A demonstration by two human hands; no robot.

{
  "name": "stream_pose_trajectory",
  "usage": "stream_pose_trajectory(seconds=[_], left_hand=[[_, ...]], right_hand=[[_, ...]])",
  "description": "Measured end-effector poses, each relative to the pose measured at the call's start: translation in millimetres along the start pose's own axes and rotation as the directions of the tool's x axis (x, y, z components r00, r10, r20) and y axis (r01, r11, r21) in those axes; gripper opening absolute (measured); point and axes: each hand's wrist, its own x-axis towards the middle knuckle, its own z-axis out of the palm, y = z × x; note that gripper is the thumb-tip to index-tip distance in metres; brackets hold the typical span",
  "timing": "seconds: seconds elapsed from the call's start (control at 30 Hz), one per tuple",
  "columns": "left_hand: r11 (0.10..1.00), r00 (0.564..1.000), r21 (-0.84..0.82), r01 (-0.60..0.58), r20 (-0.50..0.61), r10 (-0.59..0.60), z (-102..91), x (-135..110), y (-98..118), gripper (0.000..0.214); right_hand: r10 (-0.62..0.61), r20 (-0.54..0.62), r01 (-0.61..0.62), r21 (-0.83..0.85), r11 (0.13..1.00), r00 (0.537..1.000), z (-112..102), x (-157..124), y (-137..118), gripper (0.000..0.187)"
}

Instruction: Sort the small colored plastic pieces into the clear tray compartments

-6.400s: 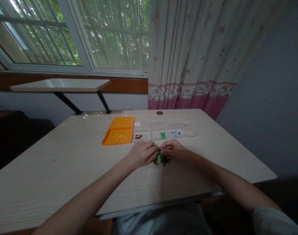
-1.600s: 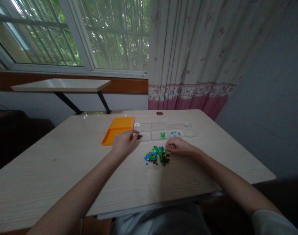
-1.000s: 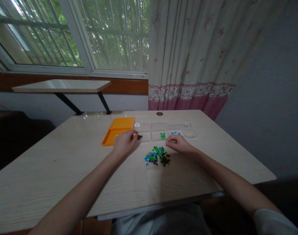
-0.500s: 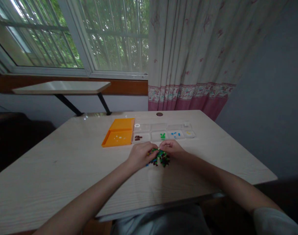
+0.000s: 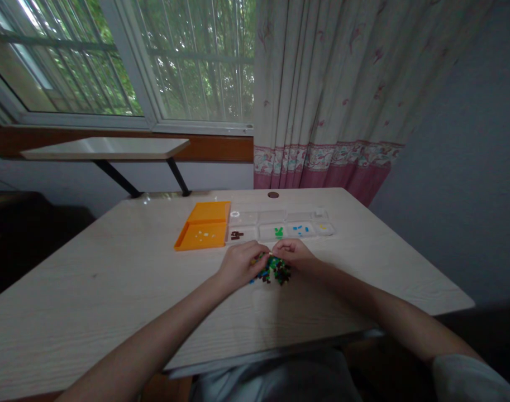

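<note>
A pile of tiny building bricks (image 5: 280, 272) in green, dark brown, blue and a few pale colours lies on the table. My left hand (image 5: 243, 262) rests at the pile's left side, thumb and fingers pinched together over it. From the right, my right hand (image 5: 294, 252) reaches to the pile's far edge with its fingers closed. The fingertips of both hands nearly meet. A pale speck shows between them, too small to make out, and I cannot tell which hand grips it.
Beyond the hands lies a clear compartment tray (image 5: 271, 224) with brown bricks (image 5: 237, 235), green bricks (image 5: 279, 232), blue bricks (image 5: 300, 230) and yellow bits (image 5: 322, 226). An orange case (image 5: 202, 223), opened flat, holds white pieces (image 5: 205, 234). A raised shelf (image 5: 108, 147) stands at the back left.
The fingertips have shifted very slightly over the pile. Otherwise the hands, bricks, tray and case look the same.
</note>
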Motion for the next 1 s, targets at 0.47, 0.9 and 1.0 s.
stream_pose_trajectory(seconds=[0.47,0.9,1.0], left_hand=[[0.995,0.910,0.005,0.101,-0.404,-0.091,-24.0,-2,-16,0.012],[0.997,0.944,0.064,0.049,-0.330,-0.025,-24.3,0,-21,0.010],[0.984,0.979,0.158,0.078,-0.200,-0.045,-40.3,3,-47,0.017]], right_hand=[[-0.123,0.189,0.223,-0.735,0.640,0.974,-47,0,5,0.024],[-0.092,0.223,0.237,-0.809,0.539,0.970,-45,-1,1,0.025],[-0.094,0.221,0.237,-0.812,0.534,0.971,-45,0,2,0.024]])
